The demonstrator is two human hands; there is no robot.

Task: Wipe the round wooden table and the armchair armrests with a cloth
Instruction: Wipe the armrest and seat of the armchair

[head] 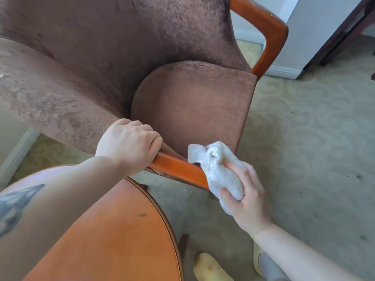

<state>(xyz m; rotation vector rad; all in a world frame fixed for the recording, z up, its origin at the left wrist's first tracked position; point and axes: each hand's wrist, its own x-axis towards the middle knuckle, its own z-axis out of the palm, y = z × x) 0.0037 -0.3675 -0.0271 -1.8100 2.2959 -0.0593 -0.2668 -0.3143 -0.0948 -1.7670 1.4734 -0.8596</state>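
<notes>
A brown velvet armchair (113, 57) fills the upper left, with orange wooden armrests. My left hand (127, 142) grips the near armrest (178, 169) at its upper end. My right hand (245, 197) holds a crumpled white cloth (219, 169) pressed against the lower front end of that same armrest. The far armrest (269, 31) curves down at the upper right, untouched. The round wooden table (113, 240) lies at the lower left, partly under my left forearm.
Pale patterned carpet (314, 149) spreads to the right and between table and chair. A white wall corner with baseboard (284, 72) and dark furniture legs (341, 45) stand at the upper right. My feet in yellow slippers (209, 268) show at the bottom.
</notes>
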